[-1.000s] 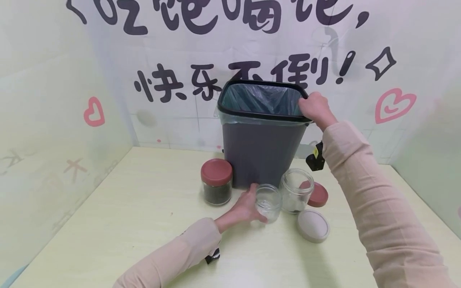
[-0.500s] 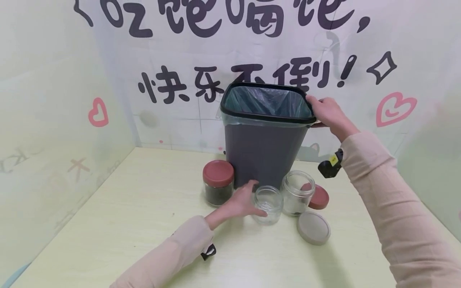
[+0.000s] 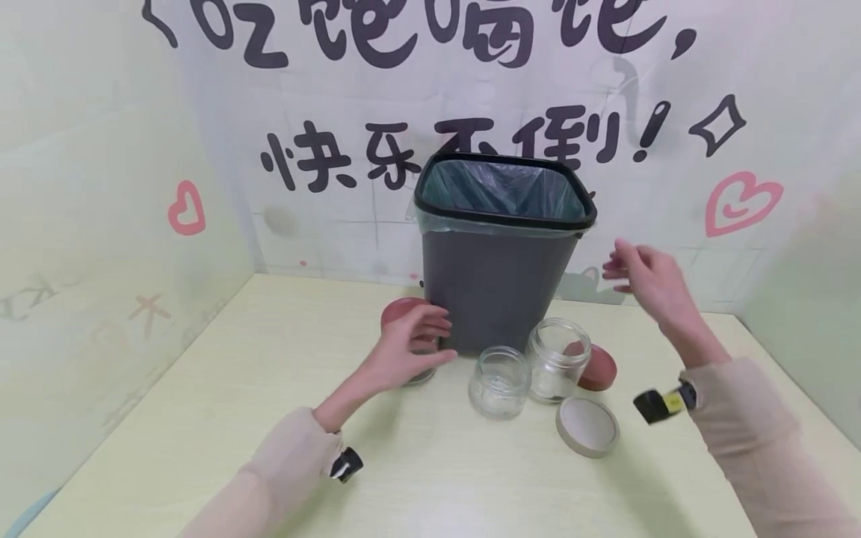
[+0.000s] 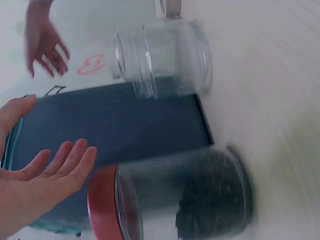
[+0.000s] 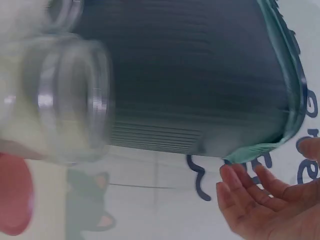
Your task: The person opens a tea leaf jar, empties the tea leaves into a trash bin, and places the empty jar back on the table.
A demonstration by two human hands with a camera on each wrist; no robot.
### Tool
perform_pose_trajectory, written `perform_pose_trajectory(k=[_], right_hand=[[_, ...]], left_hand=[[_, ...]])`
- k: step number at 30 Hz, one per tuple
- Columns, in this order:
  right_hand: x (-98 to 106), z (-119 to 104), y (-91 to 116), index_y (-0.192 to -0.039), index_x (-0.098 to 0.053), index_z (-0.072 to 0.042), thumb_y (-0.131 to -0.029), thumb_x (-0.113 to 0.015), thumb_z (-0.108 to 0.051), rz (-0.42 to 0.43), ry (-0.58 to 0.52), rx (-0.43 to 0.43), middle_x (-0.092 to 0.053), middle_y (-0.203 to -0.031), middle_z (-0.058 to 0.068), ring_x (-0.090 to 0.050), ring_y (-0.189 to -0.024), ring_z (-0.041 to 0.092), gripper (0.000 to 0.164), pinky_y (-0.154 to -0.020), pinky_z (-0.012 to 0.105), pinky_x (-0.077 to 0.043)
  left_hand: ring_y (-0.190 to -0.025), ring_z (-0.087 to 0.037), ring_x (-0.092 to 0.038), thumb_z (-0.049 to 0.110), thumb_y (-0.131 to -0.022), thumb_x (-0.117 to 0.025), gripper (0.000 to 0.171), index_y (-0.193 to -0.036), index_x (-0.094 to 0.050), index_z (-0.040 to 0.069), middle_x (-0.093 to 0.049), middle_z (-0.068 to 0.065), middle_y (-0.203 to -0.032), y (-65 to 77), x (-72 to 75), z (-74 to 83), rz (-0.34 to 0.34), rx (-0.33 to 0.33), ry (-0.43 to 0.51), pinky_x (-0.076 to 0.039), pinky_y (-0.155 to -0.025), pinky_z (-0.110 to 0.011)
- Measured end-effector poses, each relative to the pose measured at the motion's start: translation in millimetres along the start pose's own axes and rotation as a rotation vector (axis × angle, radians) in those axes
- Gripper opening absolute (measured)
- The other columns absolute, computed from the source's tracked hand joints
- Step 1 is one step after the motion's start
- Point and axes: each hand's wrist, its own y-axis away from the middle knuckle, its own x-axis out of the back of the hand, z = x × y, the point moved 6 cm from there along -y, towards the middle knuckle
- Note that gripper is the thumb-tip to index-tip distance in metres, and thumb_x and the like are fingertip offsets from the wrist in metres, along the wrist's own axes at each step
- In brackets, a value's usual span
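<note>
My left hand (image 3: 403, 347), fingers relaxed and holding nothing, hovers in front of the red-lidded glass jar (image 4: 210, 195), which has dark contents and is partly hidden by the hand in the head view. To the right of the dark grey trash bin (image 3: 494, 284), my right hand (image 3: 649, 280) is in the air, fingers loosely bent and nothing in them. A green plastic bag (image 3: 504, 187) lines the bin under its black rim. Before the bin stand a short lidless glass jar (image 3: 499, 385) and a taller lidless glass jar (image 3: 557, 366).
A grey lid (image 3: 587, 426) lies on the pale table (image 3: 403, 478) in front of the taller jar. Behind that jar is a red lid (image 3: 599, 368). A wall sheet with black lettering (image 3: 309, 157) and pink hearts hangs at the back.
My right hand has let go of the bin's rim and moved right and down. My left hand has left the short jar and shifted left and up, before the red-lidded jar.
</note>
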Motion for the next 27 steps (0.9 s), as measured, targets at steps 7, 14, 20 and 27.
perform_pose_trajectory(k=[7,14,20,27], right_hand=[[-45.4,18.6,37.5,-0.115,-0.048,0.008,-0.096,-0.035,-0.032,-0.057,0.093,0.158,-0.058,-0.104,0.025,-0.060,-0.089,0.032,0.046,-0.081,0.038,-0.048],[-99.8,5.8,56.8,-0.111,-0.053,0.005,-0.089,-0.053,-0.018,-0.062,0.135,0.340,-0.060,-0.105,0.020,-0.060,-0.093,0.030,0.032,-0.078,0.041,-0.049],[-146.4,-13.7,56.8,-0.123,-0.044,0.005,-0.087,-0.057,-0.023,-0.160,0.194,0.432,-0.053,-0.117,0.019,-0.054,-0.104,0.029,0.047,-0.085,0.041,-0.045],[-186.3,-28.5,48.8,-0.136,-0.027,0.002,-0.086,-0.054,-0.039,-0.292,0.266,0.356,-0.037,-0.134,0.019,-0.039,-0.122,0.030,0.070,-0.096,0.045,-0.036]], left_hand=[[-0.091,-0.030,-0.059,-0.003,-0.074,-0.067,0.039,-0.110,-0.051,-0.005,-0.059,-0.021,-0.102,19.8,42.6,-15.6,0.221,0.072,0.051,-0.051,-0.075,-0.027],[-0.088,-0.015,-0.059,0.003,-0.076,-0.067,0.041,-0.112,-0.049,-0.004,-0.057,-0.019,-0.100,36.8,67.0,-42.2,0.339,0.250,0.001,-0.049,-0.074,-0.020],[-0.108,-0.034,-0.049,0.008,-0.073,-0.071,0.066,-0.126,-0.033,-0.002,-0.049,-0.021,-0.115,36.7,64.0,-61.9,0.267,0.391,-0.048,-0.046,-0.085,-0.035],[-0.123,-0.038,-0.033,0.010,-0.066,-0.077,0.093,-0.135,-0.016,0.000,-0.033,-0.027,-0.133,28.4,51.1,-73.7,0.159,0.448,-0.084,-0.037,-0.094,-0.047]])
